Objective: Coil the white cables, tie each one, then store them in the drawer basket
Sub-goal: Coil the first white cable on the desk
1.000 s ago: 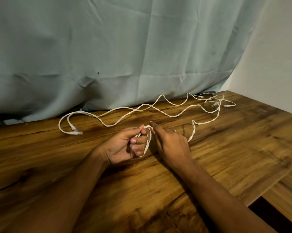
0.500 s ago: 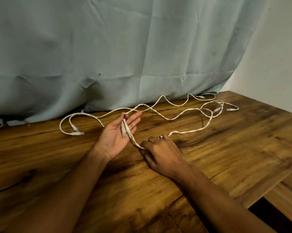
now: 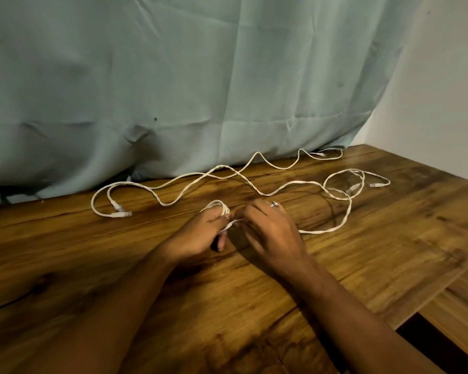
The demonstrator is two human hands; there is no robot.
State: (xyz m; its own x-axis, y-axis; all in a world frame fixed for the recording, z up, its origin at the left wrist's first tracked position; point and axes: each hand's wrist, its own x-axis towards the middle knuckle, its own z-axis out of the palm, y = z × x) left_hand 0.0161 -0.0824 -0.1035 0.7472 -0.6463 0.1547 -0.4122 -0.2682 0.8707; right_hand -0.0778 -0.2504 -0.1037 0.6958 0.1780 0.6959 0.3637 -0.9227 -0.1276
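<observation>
Surface (image 3: 362,279): wood-grain top, warm brown, dark streaks and knots, slight sheen. Lighter plank sits lower at right edge. Behind it: pale blue-green curtain (image 3: 173,76), creased, hanging to back edge. Plain white wall (image 3: 443,90) at right.

White cables (image 3: 281,168): thin, lying in loose waves over far half, small plugs (image 3: 119,213) at ends.

I log left hand (image 3: 200,233) curled round small loops of one cable (image 3: 319,232). Right hand (image 3: 270,230), wearing ring (image 3: 274,203), pinches same cable just beside it. Remainder trails right across surface.

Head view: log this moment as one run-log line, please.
step: coiling white cable | left hand: holds small coil | right hand: pinches cable | remainder: loose on table | tie: not yet | drawer basket: not in view
</observation>
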